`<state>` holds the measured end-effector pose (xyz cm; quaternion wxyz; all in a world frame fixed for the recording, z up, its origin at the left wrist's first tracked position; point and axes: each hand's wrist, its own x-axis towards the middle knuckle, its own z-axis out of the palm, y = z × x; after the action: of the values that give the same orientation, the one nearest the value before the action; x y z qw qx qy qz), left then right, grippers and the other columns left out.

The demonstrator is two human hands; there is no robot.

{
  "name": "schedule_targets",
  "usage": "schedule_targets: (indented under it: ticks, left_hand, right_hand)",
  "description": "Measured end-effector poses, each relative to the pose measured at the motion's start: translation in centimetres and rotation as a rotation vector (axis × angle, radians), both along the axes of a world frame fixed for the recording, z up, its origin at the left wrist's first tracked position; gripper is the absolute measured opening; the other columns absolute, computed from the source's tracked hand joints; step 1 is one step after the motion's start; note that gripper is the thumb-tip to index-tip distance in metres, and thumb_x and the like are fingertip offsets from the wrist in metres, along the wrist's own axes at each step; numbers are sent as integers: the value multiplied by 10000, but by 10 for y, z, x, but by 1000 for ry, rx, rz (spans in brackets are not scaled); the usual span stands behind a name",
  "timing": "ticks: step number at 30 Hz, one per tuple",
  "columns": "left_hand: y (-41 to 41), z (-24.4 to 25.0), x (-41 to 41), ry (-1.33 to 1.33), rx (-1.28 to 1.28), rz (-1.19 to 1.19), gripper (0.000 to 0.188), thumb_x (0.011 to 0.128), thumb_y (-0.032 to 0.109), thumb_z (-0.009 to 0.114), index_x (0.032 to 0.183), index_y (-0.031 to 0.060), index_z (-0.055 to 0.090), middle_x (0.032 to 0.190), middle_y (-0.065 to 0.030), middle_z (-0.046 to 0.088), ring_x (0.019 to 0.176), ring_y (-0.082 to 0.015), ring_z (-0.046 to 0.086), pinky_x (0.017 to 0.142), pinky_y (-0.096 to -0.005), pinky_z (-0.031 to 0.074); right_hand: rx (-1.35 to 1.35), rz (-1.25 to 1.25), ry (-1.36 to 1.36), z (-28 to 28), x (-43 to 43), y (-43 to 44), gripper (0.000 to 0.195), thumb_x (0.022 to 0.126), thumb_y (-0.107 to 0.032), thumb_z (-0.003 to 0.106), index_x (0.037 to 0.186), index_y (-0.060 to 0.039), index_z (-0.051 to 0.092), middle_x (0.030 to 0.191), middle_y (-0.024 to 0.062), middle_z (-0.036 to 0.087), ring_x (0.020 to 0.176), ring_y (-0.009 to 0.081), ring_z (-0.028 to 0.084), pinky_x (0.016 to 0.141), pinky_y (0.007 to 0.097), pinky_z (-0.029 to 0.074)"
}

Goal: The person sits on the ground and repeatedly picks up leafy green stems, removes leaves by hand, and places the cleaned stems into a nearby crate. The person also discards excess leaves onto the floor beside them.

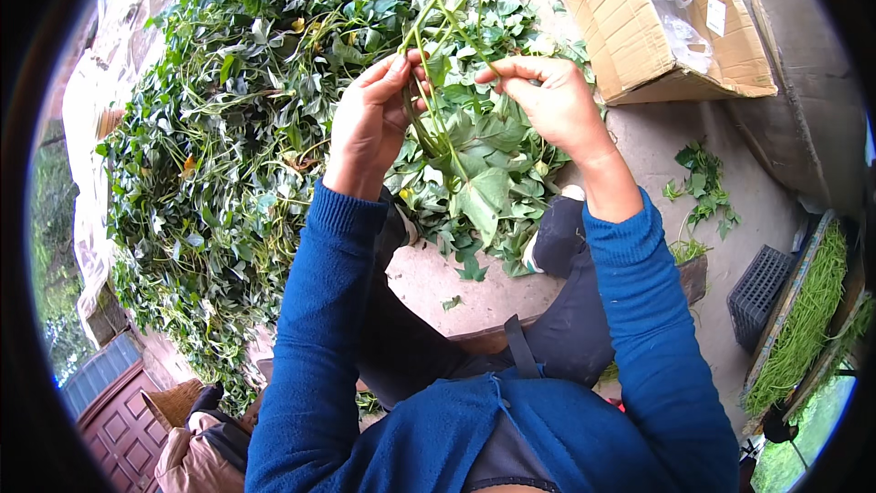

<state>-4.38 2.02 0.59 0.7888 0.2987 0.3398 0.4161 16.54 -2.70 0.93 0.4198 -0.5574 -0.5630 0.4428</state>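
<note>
My left hand (380, 116) grips a green leafy vine (438, 3) between thumb and fingers, and some long stalks with broad leaves (484, 202) hang down from that hand. To its right, my right hand (540, 92) pinches a thin side stalk of the same vine between thumb and forefinger. The vine's upper end runs out past the top of the view. Beneath both hands a heap of loose green leaves (510, 127) lies on the concrete floor between my feet. A far larger pile of leafy vines (239, 116) spreads to my left.
An open cardboard box (602, 20) with clear plastic inside stands at upper right. A small leafy sprig (701, 185) lies on the floor below it. A dark plastic crate (759, 294) and a tray of thin green stalks (801, 322) sit at far right. Another person's sleeve (195, 459) shows at lower left.
</note>
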Motion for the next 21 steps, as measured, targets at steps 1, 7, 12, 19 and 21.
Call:
schedule_targets:
  ticks: [1,7,12,19,21]
  left_hand:
    - [0,0,0,-29,-3,20,202,918,147,490,1028,-2,571,832,-29,601,714,-109,580,619,-221,469]
    - [4,-3,-3,-160,-24,38,194,924,132,469,1021,-13,554,845,-44,593,729,-124,579,630,-229,473]
    - [10,-11,-13,-252,-105,59,217,928,157,460,1084,32,543,858,-41,590,801,-152,576,673,-269,491]
    - [6,-9,-9,-226,-12,66,243,926,153,470,1110,5,528,951,-98,594,848,-201,605,761,-320,514]
    - [5,-9,-6,-201,-8,79,246,923,153,478,1107,-4,527,964,-97,595,863,-210,607,773,-330,516]
  right_hand:
    - [-28,4,14,5,-3,-1,227,816,1,482,957,12,660,832,12,647,735,56,545,713,202,445]
    - [-44,130,-180,17,-10,-5,237,799,-11,495,973,-24,655,809,54,655,747,79,594,669,227,467]
    - [126,189,-204,13,-10,-6,180,792,-12,531,902,-33,672,767,64,639,646,105,566,611,245,453]
    - [509,-64,-429,5,-14,1,159,844,-128,588,949,-34,662,829,97,643,755,199,606,694,288,468]
    - [181,56,-274,12,-15,-7,174,825,-150,622,934,-20,664,811,93,650,720,168,607,676,272,474]
